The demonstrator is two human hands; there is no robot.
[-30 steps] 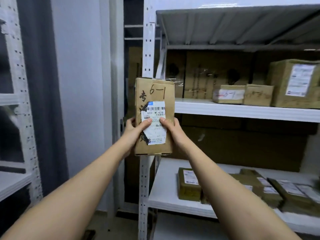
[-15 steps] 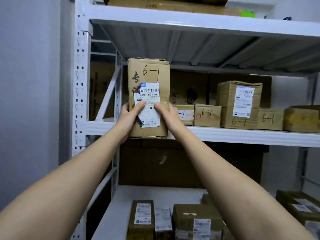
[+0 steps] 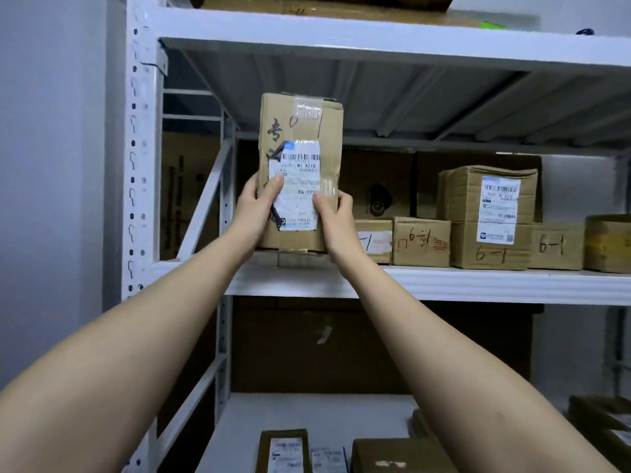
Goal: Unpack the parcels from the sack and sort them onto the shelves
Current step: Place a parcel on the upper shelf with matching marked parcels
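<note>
A tall brown cardboard parcel with a white shipping label and clear tape stands upright at the left end of the white middle shelf. Its bottom edge is at the shelf's surface. My left hand grips its left side, thumb on the label. My right hand grips its right side, thumb on the front. A row of brown parcels marked "6-1" stands on the same shelf just to the right.
A white perforated upright stands at the left of the rack, with a grey wall beyond it. The top shelf hangs close above the parcel. The lower shelf carries several labelled boxes. Large cartons line the rack's back.
My view has moved closer to the rack. Both hands have carried the parcel further in over the middle shelf, and its bottom edge is now down at the shelf surface.
</note>
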